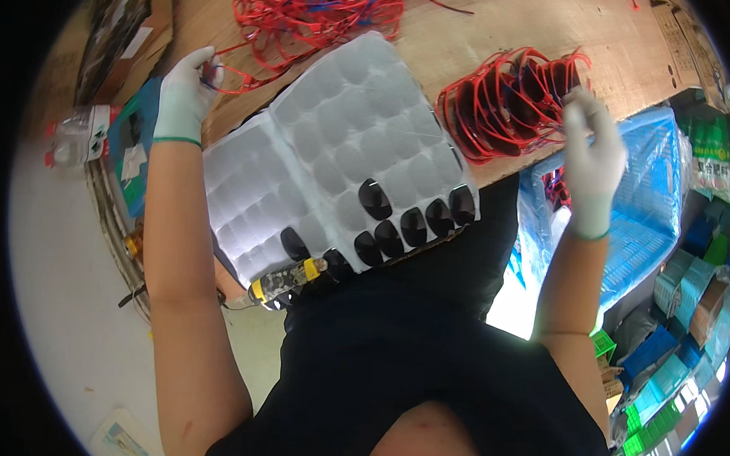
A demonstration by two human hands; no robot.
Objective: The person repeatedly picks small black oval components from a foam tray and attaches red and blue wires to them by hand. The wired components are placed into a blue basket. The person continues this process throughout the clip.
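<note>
My left hand (185, 93), in a white glove, is closed on a red glasses frame (240, 80) beside the tangled pile of red frames (316, 13). At the right, my gloved right hand (594, 152) has its fingertips closed at the end of a row of red-framed sunglasses (506, 104) with dark lenses, standing close together. Between my hands lies a white padded sheet with rounded pockets (345, 107). Several loose dark lenses (413, 226) rest along its near edge, and one more (374, 198) sits a little farther in.
A yellow and dark handheld tool (287, 281) lies at the sheet's near left edge. Right of the wooden table (444, 38) stands a blue crate (643, 205) lined with clear plastic. A plastic bottle (79, 138) is at the far left. Blue and green bins (676, 287) stack at the right.
</note>
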